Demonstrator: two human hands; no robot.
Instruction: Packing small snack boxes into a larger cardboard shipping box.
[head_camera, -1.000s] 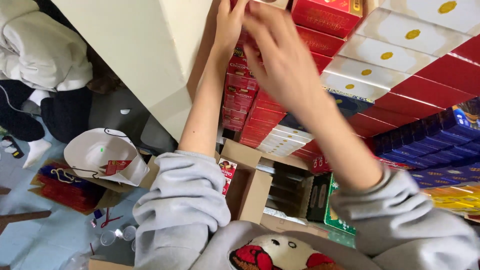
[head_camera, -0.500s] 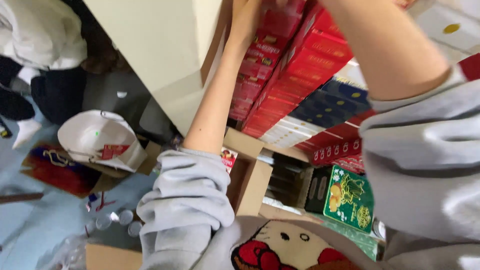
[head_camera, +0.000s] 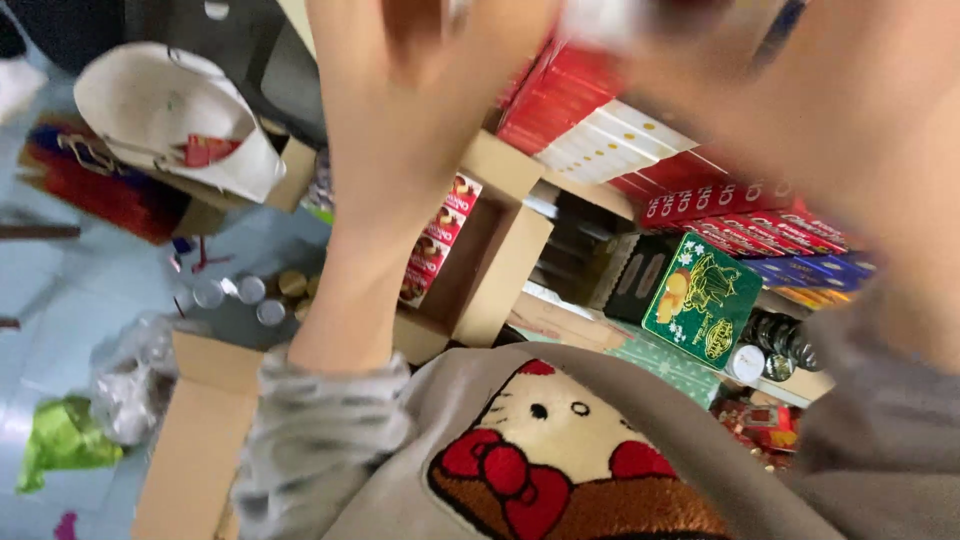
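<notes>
White blurred item (head_camera: 610, 18) at the top edge, between the two raised hands, too smeared to tell its kind; it sits above the stacked red boxes (head_camera: 560, 105) on the shelf. Left hand (head_camera: 420, 90) raised close to the lens, palm side toward camera, fingers (head_camera: 350, 30) run out of frame at the top; cannot tell if they are clenched or spread, or whether they touch the white item. Right hand (head_camera: 800, 90) heavily blurred, fills the upper right, fingers not readable; cannot tell whether it grasps the white item just beside it. Grey sleeve (head_camera: 320, 440) on the left forearm, grey sweatshirt with a cartoon cat patch (head_camera: 560, 450) at the bottom centre. Behind the hands: white boxes with yellow dots (head_camera: 610, 145) lie under the red boxes, more red boxes (head_camera: 720, 200) to the right, blue boxes (head_camera: 810, 270) further right. Green tin (head_camera: 700, 300) tilted on a lower shelf, dark cans (head_camera: 780, 350) just beside it. Open cardboard box (head_camera: 490, 250) below the shelf with red snack packs (head_camera: 435, 240) along its left wall. Left side, on the floor: white cap (head_camera: 170, 110) resting on another cardboard box (head_camera: 290, 175), small round lids (head_camera: 245, 295), clear plastic bag (head_camera: 130, 380), green wrapper (head_camera: 60, 440), brown carton (head_camera: 200, 440) at the bottom left.
</notes>
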